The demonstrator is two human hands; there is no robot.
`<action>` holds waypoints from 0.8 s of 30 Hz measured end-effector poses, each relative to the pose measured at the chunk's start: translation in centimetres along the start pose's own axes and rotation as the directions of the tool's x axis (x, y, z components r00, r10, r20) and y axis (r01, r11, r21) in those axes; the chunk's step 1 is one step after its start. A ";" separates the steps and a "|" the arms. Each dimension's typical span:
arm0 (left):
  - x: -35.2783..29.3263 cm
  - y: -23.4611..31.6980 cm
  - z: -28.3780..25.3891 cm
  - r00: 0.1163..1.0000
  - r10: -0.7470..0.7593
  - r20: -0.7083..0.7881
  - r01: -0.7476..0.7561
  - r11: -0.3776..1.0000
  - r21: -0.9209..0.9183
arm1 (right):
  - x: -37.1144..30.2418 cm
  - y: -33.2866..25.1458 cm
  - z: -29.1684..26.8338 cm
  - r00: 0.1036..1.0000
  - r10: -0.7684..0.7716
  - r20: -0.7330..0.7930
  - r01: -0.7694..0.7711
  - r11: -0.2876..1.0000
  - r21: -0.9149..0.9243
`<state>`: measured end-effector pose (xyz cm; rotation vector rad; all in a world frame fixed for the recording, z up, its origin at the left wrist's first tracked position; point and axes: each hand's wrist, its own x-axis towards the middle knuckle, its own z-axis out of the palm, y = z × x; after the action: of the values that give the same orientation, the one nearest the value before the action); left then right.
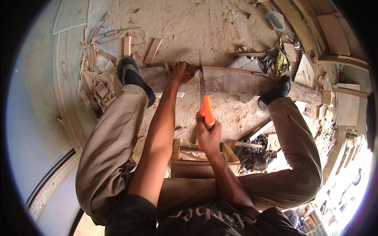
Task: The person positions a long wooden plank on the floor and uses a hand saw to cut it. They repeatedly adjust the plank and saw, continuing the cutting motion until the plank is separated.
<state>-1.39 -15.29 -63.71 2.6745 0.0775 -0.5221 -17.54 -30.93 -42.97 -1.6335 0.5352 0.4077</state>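
Observation:
A hand saw [202,80] with a bright orange handle [207,110] is in my right hand [208,135], my fingers wrapped round the grip. Its narrow blade points away from me and crosses the far edge of a long wooden beam [230,81] on the ground. Along that edge runs a thin reddish-brown wooden strip [232,69]. Just left of the blade, my left hand [180,74] grips the strip against the beam, fingers bent over the far side and thumb apart. Part of the strip is hidden beneath this hand.
My feet in dark shoes rest on the beam, left [132,74] and right [275,92]. Wood offcuts [101,89] litter the left side. A wooden box-like seat [189,169] is below me. Crumpled black plastic [256,155] lies right of it; boards [336,33] lean at far right.

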 end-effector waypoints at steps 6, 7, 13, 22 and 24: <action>-1.7 1.2 -2.1 0.995 0.037 0.091 -0.038 0.999 0.004 | 0.3 1.3 -0.4 1.000 -0.017 0.015 0.018 1.000 -0.020; -2.1 1.1 -2.3 0.994 0.061 0.087 -0.063 0.998 0.021 | 0.0 1.3 -0.2 0.997 -0.075 0.022 0.076 0.996 -0.037; -5.1 2.1 -3.7 0.994 0.107 0.009 -0.106 0.969 0.225 | 0.8 0.1 -1.8 0.988 -0.153 -0.021 0.154 0.985 0.072; -4.9 1.1 -0.4 0.996 0.026 0.086 -0.054 0.938 0.342 | 2.7 -0.6 -4.0 0.980 -0.198 0.003 0.198 0.978 -0.073; -4.8 0.1 -0.3 0.980 0.166 0.113 -0.190 0.951 0.243 | 3.1 0.3 -4.4 0.982 -0.188 0.003 0.188 0.977 -0.104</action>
<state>-5.76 -15.18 -61.65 2.8609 -0.2732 -0.6316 -15.36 -35.62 -44.32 -1.7695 0.3653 0.2930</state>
